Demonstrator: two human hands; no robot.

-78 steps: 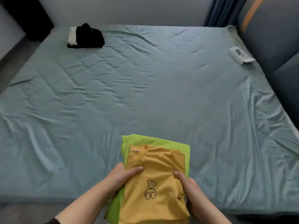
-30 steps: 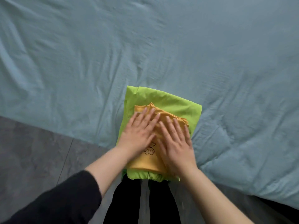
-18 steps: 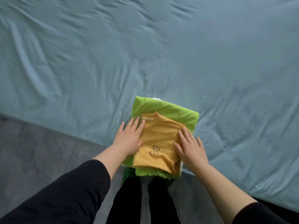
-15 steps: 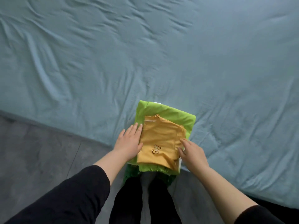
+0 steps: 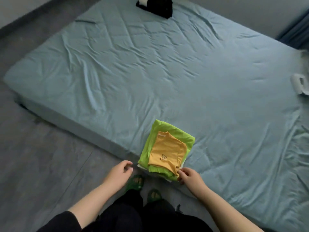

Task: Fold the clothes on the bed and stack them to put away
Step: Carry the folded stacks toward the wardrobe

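Feet in green slippers [image 5: 135, 181] stand on the floor just nearer than the stack [image 5: 164, 164]. Left hand [image 5: 119, 173] hovers just left of the stack, fingers loosely curled and holding nothing. Right hand [image 5: 190, 178] has bent fingertips on the stack's near right corner; whether they pinch cloth I cannot tell. The stack is a yellow bear shirt [image 5: 168, 148] on a green garment [image 5: 177, 133], and it lies at the near edge of the bed [image 5: 150, 72]. Far beyond the stack sits a black-and-white bundle [image 5: 160, 6].

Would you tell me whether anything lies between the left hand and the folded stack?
Nothing visible does. The left hand hangs open just left of the stack, with only bare floor in the gap. The right hand is at the stack's near right corner.
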